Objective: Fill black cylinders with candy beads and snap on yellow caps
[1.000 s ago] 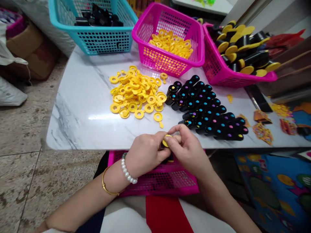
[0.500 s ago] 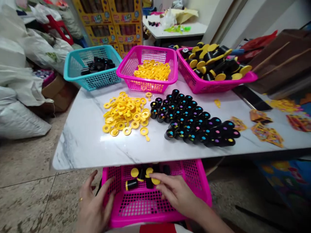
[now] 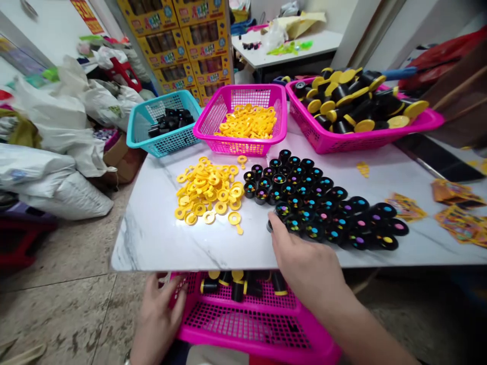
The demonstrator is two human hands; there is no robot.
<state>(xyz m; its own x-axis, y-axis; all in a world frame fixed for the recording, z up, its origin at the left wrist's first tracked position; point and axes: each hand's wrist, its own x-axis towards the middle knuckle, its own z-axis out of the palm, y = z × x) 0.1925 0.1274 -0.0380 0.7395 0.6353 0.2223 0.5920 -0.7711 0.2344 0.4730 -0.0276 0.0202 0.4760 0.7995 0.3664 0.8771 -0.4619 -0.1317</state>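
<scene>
My right hand [image 3: 304, 258] reaches over the table edge to the near left corner of a block of black cylinders [image 3: 304, 203]. Its fingers close round one black cylinder [image 3: 269, 226], mostly hidden by the hand. These cylinders stand upright, with coloured dots and small bits showing in their tops. My left hand [image 3: 162, 309] grips the left rim of a pink basket [image 3: 243, 329] below the table edge, thumb and fingers on either side. In this basket lie several black cylinders with yellow caps [image 3: 238, 290]. A pile of yellow ring-shaped pieces with tabs [image 3: 209, 190] lies left of the block.
Along the back stand a teal basket [image 3: 164, 147] of black parts, a pink basket [image 3: 239, 147] of yellow rings and a pink basket [image 3: 342, 142] heaped with capped cylinders. A phone [image 3: 443, 157] and orange packets [image 3: 460, 218] lie at right.
My right hand has moved up from the lap basket to the black cylinders on the table. My left hand stays at the basket rim. The view has shifted.
</scene>
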